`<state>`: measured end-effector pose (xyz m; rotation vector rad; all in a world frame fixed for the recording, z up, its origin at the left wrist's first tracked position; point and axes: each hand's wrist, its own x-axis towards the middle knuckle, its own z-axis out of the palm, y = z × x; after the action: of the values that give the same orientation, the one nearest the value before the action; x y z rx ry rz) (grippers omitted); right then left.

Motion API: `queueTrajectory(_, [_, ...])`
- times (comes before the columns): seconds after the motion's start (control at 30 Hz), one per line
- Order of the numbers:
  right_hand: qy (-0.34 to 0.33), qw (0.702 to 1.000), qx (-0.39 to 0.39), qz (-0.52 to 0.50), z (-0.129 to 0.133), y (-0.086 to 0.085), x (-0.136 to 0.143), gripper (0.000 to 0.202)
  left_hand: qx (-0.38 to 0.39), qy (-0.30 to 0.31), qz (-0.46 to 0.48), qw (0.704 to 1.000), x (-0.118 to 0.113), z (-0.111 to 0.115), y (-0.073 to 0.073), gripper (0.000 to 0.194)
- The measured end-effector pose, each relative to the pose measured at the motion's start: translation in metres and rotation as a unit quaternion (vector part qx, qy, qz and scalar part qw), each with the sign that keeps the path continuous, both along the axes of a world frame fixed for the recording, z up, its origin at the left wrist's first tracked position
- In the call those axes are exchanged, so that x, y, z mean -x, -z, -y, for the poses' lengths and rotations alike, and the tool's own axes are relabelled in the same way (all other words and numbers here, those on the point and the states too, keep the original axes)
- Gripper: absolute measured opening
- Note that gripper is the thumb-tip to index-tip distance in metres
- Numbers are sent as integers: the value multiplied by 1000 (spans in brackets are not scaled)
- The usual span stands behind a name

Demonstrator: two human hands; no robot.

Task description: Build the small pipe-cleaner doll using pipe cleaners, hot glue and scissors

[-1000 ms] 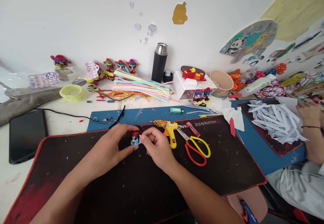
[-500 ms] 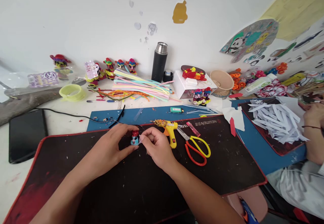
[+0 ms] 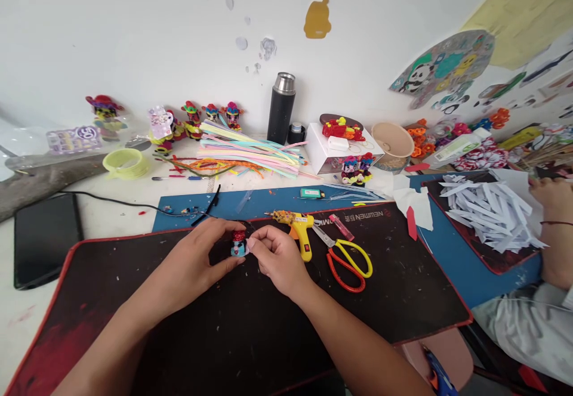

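Note:
Between the thumb and fingers of my left hand (image 3: 203,250) is a small doll (image 3: 239,244) with a red top and a light blue body, held upright over the black mat (image 3: 188,342). My right hand (image 3: 275,256) pinches a small pale piece at the doll's right side; its exact kind is too small to make out. Just beyond my right hand lies a yellow glue gun (image 3: 303,229). Scissors (image 3: 347,262) with one red and one yellow handle rest to its right, beside a pink lighter (image 3: 341,228).
Pastel pipe cleaners (image 3: 255,152), a black thermos (image 3: 282,110), a white box (image 3: 320,157) and several finished dolls (image 3: 192,120) line the wall. A phone (image 3: 48,238) lies at left. At right, a co-worker's hand (image 3: 553,202) is near white paper strips (image 3: 492,214).
Both of my hands and the doll stay almost still. The view has shifted very slightly, and the co-worker's hand at right has moved a little.

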<state>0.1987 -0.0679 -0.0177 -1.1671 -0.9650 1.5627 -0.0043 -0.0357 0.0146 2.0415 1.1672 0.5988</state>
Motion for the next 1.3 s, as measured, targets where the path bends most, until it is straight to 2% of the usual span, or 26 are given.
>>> queueTrajectory(0.37, [0, 999, 31, -43, -3, -6, 1, 26, -16, -1, 0, 1000, -3, 0, -3, 41])
queueTrajectory(1.03, [-2, 999, 7, -37, -1, -3, 1, 32, -10, -16, -6, 1000, -5, 0, -7, 45])
queueTrajectory(1.3, [-2, 999, -4, -42, 0, -4, -1, 38, -6, -33, -5, 999, -2, -2, -4, 44])
